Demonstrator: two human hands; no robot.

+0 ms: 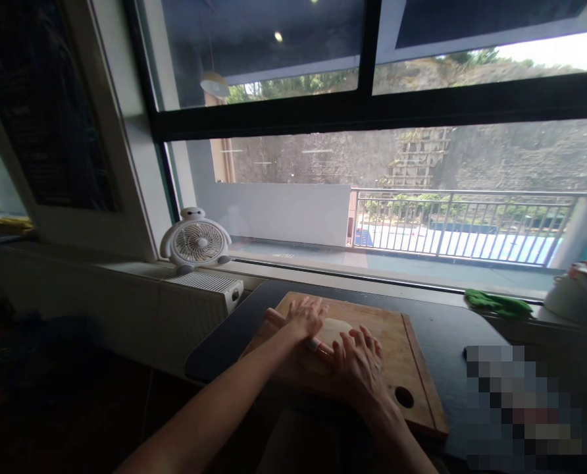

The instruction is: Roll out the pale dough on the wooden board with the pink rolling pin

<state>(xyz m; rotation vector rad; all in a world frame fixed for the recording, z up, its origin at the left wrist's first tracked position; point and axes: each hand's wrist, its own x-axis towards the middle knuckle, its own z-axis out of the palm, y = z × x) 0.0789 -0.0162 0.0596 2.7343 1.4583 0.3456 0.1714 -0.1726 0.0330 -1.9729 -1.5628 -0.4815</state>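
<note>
Dough (337,328) is seen below the frame's middle, crossed by a rolling pin (323,349). The pin is covered by the left hand (307,317) and the right hand (361,359), fingers stretched, not clenched. Dough and pin are partly hidden; a lower-right patch (525,401) is blurred.

I have a slim reddish-brown cylindrical rolling pin (318,345) slanting across a pale, flattened, rounded sheet of dough (339,327) on a tan wooden board (392,349).

Daylight from window (313,161) | lower left near-black | sky (555,54) overexposed upper right | pixelated patch (525,401) lower right
</note>
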